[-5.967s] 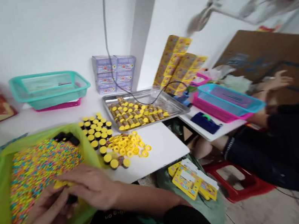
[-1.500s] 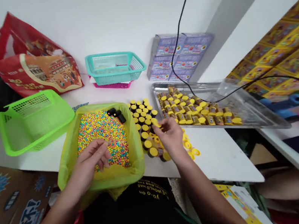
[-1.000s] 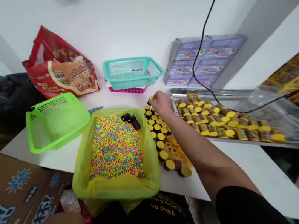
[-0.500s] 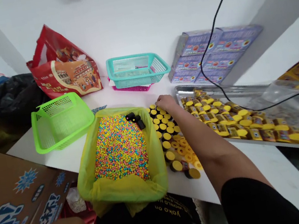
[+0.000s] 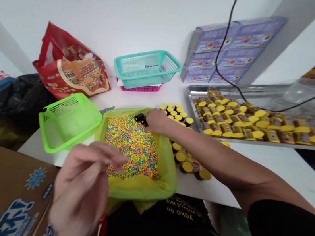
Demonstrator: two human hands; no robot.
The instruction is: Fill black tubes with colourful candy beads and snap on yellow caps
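Observation:
A yellow-lined bin [image 5: 144, 184] full of small coloured beads [image 5: 132, 146] sits at the table's front edge. My right hand [image 5: 155, 121] reaches over its far right corner and closes on small black bottles [image 5: 140, 118] lying on the beads. My left hand [image 5: 86, 178] hovers blurred over the bin's near left side, fingers loosely spread, holding nothing I can see. Yellow-capped black bottles [image 5: 176, 112] stand in a cluster just right of the bin, with more [image 5: 191, 166] toppled near the front.
A metal tray [image 5: 265, 94] of labelled yellow-capped bottles lies to the right, a black cable [image 5: 232, 41] hanging over it. A green basket [image 5: 68, 118], a teal basket [image 5: 147, 67], a red bag [image 5: 72, 69] and purple boxes [image 5: 225, 56] stand behind. A cardboard box [image 5: 9, 207] is at left.
My right hand has moved left from the standing yellow-capped bottles to the black bottles in the bin. My left hand has risen from the bottom edge up over the bin.

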